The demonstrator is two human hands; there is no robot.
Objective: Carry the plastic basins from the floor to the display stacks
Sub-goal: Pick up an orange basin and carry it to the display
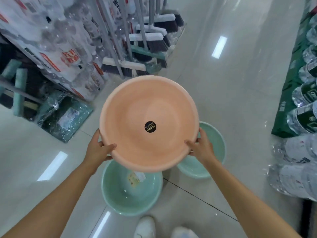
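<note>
Nearest me, below my wrists, I see my two white shoes (164, 228) on the tiled floor (223, 100). Just above them my left hand (99, 150) and right hand (202, 148) are both clamped on the near rim of one peach basin (149, 121): thumbs over the lip, the other fingers curled underneath. It is lifted clear of the floor, mouth up, with a black round sticker (150, 126) inside.

Under my fingers I count two green basins on the floor: one green basin (130, 191) below my left hand, a second green basin (211, 152) behind my right hand, partly hidden.

My worry is that I hold only the near edge, so the far side may dip and the smooth rim slide from my thumbs. I could also step into the green basin by my feet.

Beyond my fingertips, to the left, stand brooms (147, 40), at least five heads, the picture too blurred to count them surely. I cannot make out the display stacks.
</note>
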